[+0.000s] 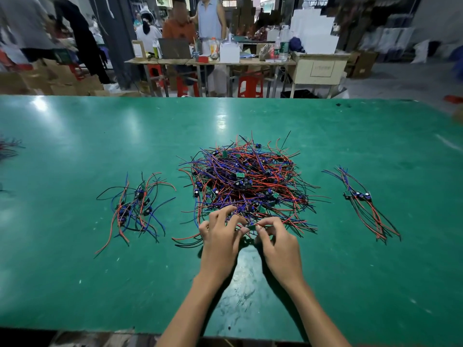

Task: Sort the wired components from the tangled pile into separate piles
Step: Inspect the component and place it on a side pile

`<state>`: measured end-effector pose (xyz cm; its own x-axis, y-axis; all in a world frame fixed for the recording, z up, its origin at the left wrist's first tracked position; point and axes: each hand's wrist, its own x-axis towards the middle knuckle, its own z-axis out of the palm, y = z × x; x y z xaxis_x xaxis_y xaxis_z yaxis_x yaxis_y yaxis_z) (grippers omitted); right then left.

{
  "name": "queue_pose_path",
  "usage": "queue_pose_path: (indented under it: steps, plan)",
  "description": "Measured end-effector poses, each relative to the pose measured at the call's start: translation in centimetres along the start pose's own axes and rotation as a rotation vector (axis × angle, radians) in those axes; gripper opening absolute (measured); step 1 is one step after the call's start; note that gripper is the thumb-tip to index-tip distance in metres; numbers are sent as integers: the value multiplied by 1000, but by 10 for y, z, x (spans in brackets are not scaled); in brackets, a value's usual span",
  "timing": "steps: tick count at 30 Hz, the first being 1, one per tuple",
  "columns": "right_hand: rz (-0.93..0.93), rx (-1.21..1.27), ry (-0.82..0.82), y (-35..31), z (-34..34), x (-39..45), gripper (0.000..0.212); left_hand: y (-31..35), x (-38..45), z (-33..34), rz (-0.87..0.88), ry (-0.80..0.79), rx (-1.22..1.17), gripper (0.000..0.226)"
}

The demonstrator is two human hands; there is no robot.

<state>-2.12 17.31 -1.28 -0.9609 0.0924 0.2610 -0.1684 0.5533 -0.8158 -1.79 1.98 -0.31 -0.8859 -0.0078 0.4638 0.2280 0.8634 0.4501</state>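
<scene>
Fingertips [259,225] of both hands pinch one small green circuit board [251,226] at the tangled pile's [246,179] near edge. Sorted piles are kept well apart, left [136,209] and right [363,204].

No text can be read anywhere. In the upper right of the frame a cream cabinet [322,68] carries a framed label, but its writing is too blurred to make out. Bottles [280,50] and white boxes [229,52] on the far table [253,61] show no legible print.
</scene>
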Motion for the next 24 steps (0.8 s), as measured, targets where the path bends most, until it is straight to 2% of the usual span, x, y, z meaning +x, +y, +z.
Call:
queue_pose_path:
  steps: [9,17,21,24]
  plan:
    - [-3,148,163,-8,-8,-7,12,4,-6,-2,187,191,-8,26]
    - [160,273,440,-7,-10,-3,26,3,-8,0,262,336,-78,15]
    - [235,355,501,-4,-11,-3,31,3,-10,1,294,384,-150,11]
    - [237,259,490,0,-9,0,34,4,-11,1,322,428,-169,4]
